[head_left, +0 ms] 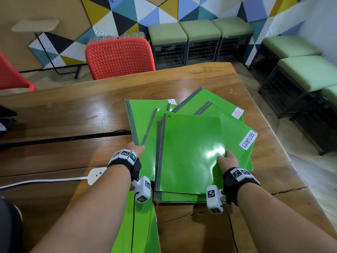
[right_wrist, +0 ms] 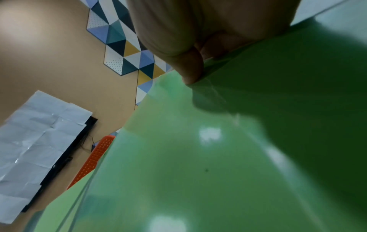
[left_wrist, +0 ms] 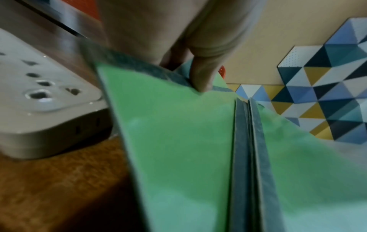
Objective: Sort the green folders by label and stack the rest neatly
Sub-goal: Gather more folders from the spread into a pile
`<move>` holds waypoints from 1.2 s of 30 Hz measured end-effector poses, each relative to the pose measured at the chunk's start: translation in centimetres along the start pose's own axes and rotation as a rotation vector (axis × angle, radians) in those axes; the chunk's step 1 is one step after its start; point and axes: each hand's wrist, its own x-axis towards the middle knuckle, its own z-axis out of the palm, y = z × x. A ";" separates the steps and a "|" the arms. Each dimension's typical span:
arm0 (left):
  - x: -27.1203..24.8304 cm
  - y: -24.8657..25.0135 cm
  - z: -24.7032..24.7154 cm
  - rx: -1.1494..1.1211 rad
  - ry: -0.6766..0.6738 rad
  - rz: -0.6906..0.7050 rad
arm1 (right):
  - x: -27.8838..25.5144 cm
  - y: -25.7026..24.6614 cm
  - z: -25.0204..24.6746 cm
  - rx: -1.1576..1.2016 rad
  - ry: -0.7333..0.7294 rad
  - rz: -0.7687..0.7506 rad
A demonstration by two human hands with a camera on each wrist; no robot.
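Note:
A fanned pile of glossy green folders [head_left: 189, 154] with grey spines lies on the wooden table [head_left: 73, 115]. The top folder bears a handwritten "A". White labels show on others: "SECURITY" [head_left: 248, 140], a red "ADM" [head_left: 238, 113] and a partly hidden red label [head_left: 172, 102]. My left hand [head_left: 136, 149] pinches the left spine edge of the pile, thumb on top [left_wrist: 200, 76]. My right hand [head_left: 227, 159] grips the top folder's right edge, thumb on its cover [right_wrist: 190, 69]. One more green folder [head_left: 138, 227] lies near me under my left forearm.
A white power strip [head_left: 95, 175] with its cable lies left of the pile, close to my left wrist. A red chair [head_left: 118, 57] stands behind the table. Green-cushioned stools [head_left: 200, 31] line the far wall and the right side. The table's right edge runs close to the pile.

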 end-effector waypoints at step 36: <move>-14.0 -12.6 -5.9 -0.466 0.213 0.292 | -15.2 -5.4 0.4 0.148 -0.201 -0.290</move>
